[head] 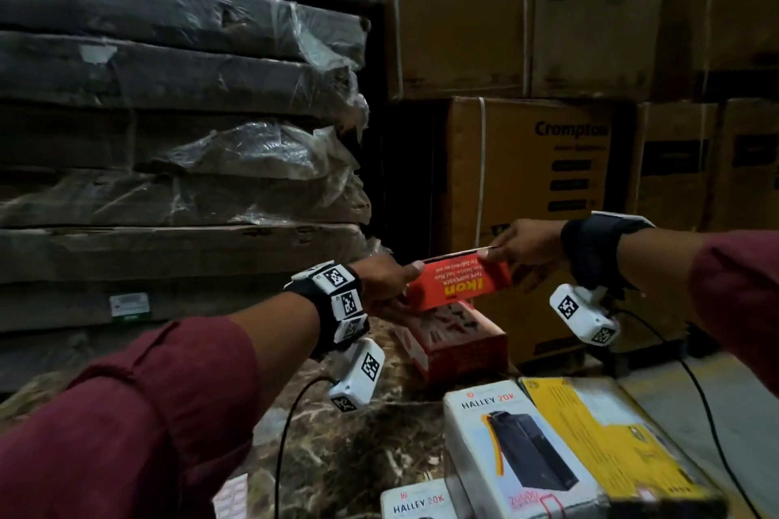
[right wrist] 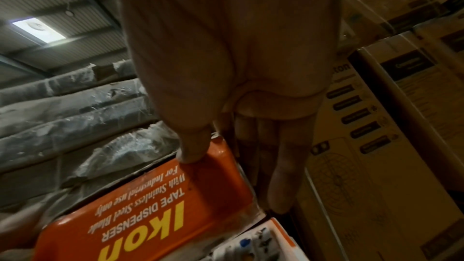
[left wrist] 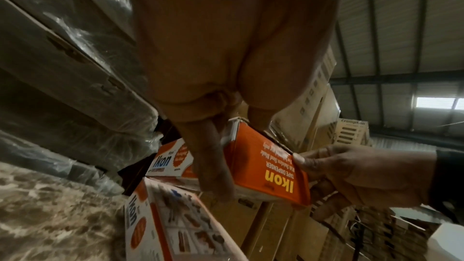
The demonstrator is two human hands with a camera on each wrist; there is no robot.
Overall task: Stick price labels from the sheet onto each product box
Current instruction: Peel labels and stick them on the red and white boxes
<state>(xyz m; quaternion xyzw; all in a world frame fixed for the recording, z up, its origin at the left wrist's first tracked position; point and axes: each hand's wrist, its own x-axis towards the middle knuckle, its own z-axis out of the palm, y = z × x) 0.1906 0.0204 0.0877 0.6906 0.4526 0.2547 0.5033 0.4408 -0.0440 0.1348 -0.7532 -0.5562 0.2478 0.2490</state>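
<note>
Orange Ikon tape-dispenser box [head: 459, 280] held up off the marble top, tilted, print upside down. Label sheet [head: 231, 497] flat at near edge, pinkish stickers.

Ikon tape dispenser box [head: 459, 280] held above a second Ikon box [head: 455, 343] on the counter [head: 337, 434]; left hand [head: 385, 280] at its left end, right hand [head: 527, 251] at its right. Halley 20K boxes [head: 518, 447] nearer, label sheet [head: 231, 497] at near edge. Crompton carton [head: 543, 181] behind.

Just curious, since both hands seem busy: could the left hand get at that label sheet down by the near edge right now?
Probably not yet. The left hand grips the orange Ikon box together with the right hand; the label sheet lies uncovered below the forearm.
</note>
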